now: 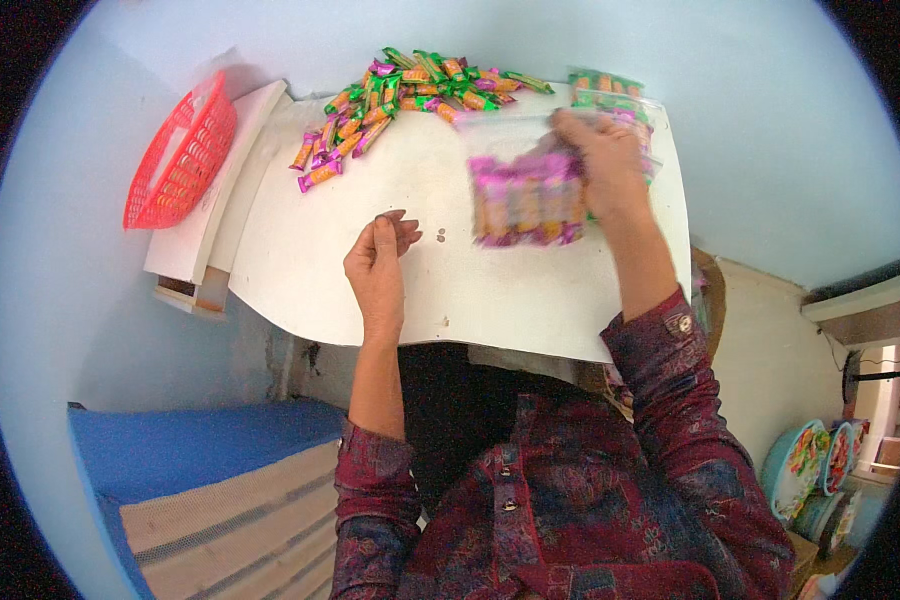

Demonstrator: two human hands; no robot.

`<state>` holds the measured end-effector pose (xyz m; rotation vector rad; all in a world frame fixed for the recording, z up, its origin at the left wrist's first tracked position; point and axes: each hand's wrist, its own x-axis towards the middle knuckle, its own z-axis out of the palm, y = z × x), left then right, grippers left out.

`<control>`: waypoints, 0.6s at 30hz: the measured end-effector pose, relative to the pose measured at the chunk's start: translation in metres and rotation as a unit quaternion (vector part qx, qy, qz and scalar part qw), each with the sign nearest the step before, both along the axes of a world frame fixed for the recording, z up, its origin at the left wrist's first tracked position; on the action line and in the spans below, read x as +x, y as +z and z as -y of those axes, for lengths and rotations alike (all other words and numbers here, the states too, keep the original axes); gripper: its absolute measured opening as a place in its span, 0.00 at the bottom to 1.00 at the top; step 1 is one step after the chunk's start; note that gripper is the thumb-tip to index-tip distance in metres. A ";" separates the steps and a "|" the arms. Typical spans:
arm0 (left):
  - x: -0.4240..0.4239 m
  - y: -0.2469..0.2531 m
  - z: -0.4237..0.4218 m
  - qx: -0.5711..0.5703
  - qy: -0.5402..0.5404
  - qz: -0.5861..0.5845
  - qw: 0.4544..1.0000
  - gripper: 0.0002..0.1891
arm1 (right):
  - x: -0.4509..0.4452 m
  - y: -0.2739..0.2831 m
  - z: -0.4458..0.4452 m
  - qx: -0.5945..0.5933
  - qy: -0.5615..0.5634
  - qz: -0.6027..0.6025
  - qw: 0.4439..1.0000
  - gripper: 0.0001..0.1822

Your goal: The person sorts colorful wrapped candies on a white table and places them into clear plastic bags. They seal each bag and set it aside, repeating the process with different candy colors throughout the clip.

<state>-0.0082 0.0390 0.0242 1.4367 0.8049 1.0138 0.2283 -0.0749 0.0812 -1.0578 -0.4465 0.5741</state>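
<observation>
My right hand (604,161) grips the upper right part of a clear zip-top plastic bag (502,131), blurred by motion. Purple-ended wrapped snack packets (527,199) stand side by side inside it. More filled bags (607,82), with green and purple packets, lie behind my right hand at the table's far right corner. Over the middle of the white table (315,262), my left hand (382,247) is loosely curled, with no object visible in it. Loose green and purple snack packets (375,101) form a heap along the table's far side.
A red plastic basket (184,161) is tilted on a white ledge (214,225) at the left. Below it stands a blue bed-like surface (217,431) with a striped cover. Colourful round tubs (795,465) are at the lower right. Blue walls border the table.
</observation>
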 end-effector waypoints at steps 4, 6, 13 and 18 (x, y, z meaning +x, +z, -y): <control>-0.009 -0.018 -0.004 0.040 0.011 -0.003 0.999 0.18 | 0.051 0.008 0.019 -0.034 -0.103 -0.011 0.994 0.08; -0.009 -0.018 -0.004 0.027 0.011 0.013 0.999 0.17 | 0.082 0.004 0.022 -0.048 -0.122 0.005 0.991 0.09; -0.004 -0.020 -0.006 0.015 -0.011 0.022 1.000 0.17 | 0.168 -0.049 0.028 -0.269 -0.200 0.218 0.916 0.17; -0.013 -0.023 -0.008 0.009 -0.005 0.039 0.999 0.17 | 0.133 -0.034 0.035 -0.403 -0.250 0.426 0.771 0.16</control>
